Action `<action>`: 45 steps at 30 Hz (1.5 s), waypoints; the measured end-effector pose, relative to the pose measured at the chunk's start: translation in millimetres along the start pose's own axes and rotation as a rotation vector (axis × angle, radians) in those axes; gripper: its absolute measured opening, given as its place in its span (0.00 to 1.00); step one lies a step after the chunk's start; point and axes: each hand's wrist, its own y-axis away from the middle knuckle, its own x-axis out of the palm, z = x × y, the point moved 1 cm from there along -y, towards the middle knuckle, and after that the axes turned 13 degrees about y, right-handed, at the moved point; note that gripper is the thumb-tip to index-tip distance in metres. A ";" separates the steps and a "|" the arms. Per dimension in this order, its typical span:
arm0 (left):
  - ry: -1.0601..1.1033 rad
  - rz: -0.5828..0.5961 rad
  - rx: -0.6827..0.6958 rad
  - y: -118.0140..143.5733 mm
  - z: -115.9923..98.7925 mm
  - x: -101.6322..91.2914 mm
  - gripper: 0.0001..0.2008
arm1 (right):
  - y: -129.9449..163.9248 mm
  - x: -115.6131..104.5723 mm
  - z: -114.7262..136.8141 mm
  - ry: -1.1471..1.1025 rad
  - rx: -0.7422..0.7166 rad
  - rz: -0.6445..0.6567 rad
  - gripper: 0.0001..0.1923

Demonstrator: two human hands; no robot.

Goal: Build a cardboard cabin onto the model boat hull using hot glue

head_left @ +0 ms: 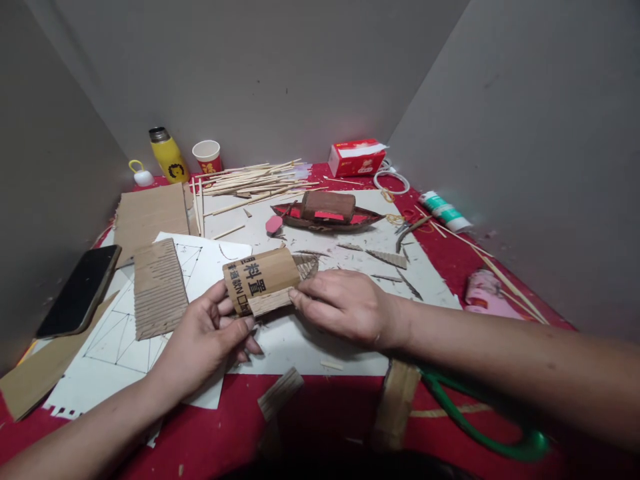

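A curved piece of brown cardboard (277, 267) with black printed characters is held low over the white board. My left hand (207, 333) grips its left end, thumb in front and fingers behind. Along its lower edge lies a narrow cardboard strip (270, 303) with a torn, ribbed face. The right end of that strip is pinched between the thumb and fingers of my right hand (347, 310). Just behind the curved piece, a dark ribbed part (306, 265) shows partly. Farther back stands a small model boat (327, 212) with a brown arched canopy and red inside.
Thin wooden sticks (255, 180) lie at the back near a yellow bottle (170, 157), a paper cup (207, 157) and a tissue pack (357, 159). At left are a phone (80, 290), corrugated cardboard (157, 287) and a drawn sheet (125, 340). Green-handled scissors (465, 413) lie under my right forearm.
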 end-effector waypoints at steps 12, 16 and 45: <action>-0.013 -0.075 0.073 6.2 5.3 0.1 0.26 | -2.9 0.1 1.3 -0.004 0.034 0.016 0.10; -0.017 -0.178 0.194 10.9 10.8 -2.1 0.31 | -3.5 0.8 1.4 -0.020 0.044 0.026 0.10; -0.773 -0.250 0.956 -4.0 20.8 -6.3 0.10 | 10.2 -21.2 1.1 -0.080 0.242 0.111 0.09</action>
